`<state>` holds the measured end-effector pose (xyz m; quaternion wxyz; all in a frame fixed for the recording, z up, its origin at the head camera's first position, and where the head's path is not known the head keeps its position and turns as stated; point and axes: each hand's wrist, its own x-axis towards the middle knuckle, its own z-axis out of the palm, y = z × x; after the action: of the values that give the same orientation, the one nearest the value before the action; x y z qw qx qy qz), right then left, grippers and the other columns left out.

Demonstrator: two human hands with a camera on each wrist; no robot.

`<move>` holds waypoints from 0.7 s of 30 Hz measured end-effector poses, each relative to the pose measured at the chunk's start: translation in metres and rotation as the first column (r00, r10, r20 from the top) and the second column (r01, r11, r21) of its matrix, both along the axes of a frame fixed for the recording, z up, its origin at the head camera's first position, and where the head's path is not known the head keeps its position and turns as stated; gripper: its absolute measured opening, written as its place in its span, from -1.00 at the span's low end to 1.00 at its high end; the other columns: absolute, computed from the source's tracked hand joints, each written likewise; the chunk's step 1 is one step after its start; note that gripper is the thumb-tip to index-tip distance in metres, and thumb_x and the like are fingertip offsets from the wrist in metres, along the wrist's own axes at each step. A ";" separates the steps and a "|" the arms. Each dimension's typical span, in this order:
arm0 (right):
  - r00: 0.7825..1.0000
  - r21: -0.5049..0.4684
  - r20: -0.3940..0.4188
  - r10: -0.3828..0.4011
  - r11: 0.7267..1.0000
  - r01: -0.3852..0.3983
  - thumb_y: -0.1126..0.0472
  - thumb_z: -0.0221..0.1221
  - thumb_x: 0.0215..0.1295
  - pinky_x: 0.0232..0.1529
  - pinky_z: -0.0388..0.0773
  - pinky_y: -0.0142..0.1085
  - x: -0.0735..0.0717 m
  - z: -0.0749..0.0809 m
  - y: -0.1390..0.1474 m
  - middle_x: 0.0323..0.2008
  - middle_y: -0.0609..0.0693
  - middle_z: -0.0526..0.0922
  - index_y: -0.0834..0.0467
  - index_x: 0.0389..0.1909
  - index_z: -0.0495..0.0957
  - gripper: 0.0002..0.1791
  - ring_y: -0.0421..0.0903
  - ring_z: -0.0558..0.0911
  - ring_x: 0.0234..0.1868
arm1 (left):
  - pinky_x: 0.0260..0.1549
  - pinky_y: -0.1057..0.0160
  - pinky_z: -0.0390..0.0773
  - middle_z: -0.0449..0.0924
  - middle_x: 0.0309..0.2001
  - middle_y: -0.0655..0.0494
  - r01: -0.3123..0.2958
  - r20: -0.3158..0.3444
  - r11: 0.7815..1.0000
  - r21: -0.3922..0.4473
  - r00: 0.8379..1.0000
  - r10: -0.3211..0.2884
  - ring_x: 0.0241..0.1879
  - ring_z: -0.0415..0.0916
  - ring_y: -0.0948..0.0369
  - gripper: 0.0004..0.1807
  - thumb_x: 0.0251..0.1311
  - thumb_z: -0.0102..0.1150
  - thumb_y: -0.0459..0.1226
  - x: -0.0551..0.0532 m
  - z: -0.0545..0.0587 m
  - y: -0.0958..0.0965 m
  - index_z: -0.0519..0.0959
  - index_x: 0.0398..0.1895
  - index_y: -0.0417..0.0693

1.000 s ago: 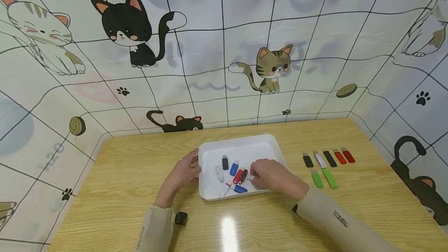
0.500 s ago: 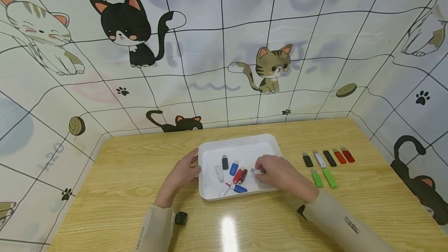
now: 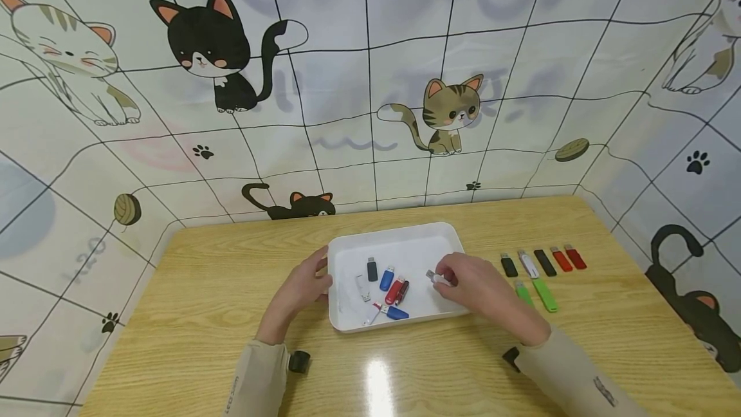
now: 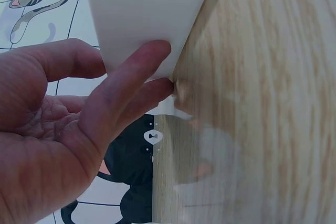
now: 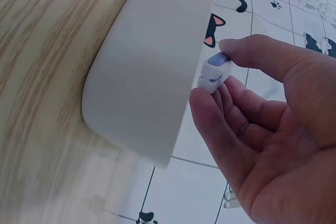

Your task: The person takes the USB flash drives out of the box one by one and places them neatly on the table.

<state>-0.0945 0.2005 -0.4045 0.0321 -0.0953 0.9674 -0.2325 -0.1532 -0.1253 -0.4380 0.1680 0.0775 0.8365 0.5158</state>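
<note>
My right hand point(image 3: 471, 282) pinches a pale USB flash drive point(image 3: 431, 276) between thumb and fingers, over the right part of the white tray point(image 3: 405, 231). In the right wrist view the flash drive point(image 5: 214, 72) shows a whitish body with a bluish side, just beyond the tray's rim. My left hand point(image 3: 303, 282) rests at the tray's left side. Its fingertips touch the outer wall point(image 4: 147, 9) in the left wrist view. Inside the tray lie a black flash drive point(image 3: 372, 269), a blue one point(image 3: 387, 278), a red one point(image 3: 394, 290) and several others.
On the table point(image 3: 231, 275), right of the tray, flash drives lie in two rows. The back row has black ones point(image 3: 509, 265), a white one point(image 3: 529, 264) and red ones point(image 3: 562, 259). Green ones point(image 3: 545, 295) lie in front. A cat-patterned cloth point(image 3: 347, 82) stands behind.
My right hand has moved right, away from the other flash drives in the tray, with the pale flash drive between its fingers. My left hand has stayed at the tray's side.
</note>
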 end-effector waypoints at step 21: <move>0.994 -0.082 -0.027 -0.105 0.991 0.102 0.16 0.39 0.29 -0.40 0.43 -0.29 0.014 0.000 0.052 -0.42 -0.12 0.59 0.18 -0.28 0.64 -0.83 -0.15 0.48 -0.40 | -0.20 0.00 0.76 0.32 0.46 -0.35 -0.005 -0.002 1.000 -0.017 1.000 0.005 0.24 0.55 -0.21 -0.25 0.35 -0.01 -0.49 0.000 0.000 0.000 0.11 0.62 -0.24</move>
<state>-0.0802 0.2525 -0.4044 0.0012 -0.0499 0.9613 -0.2711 -0.1533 -0.1250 -0.4384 0.1665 0.0745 0.8412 0.5090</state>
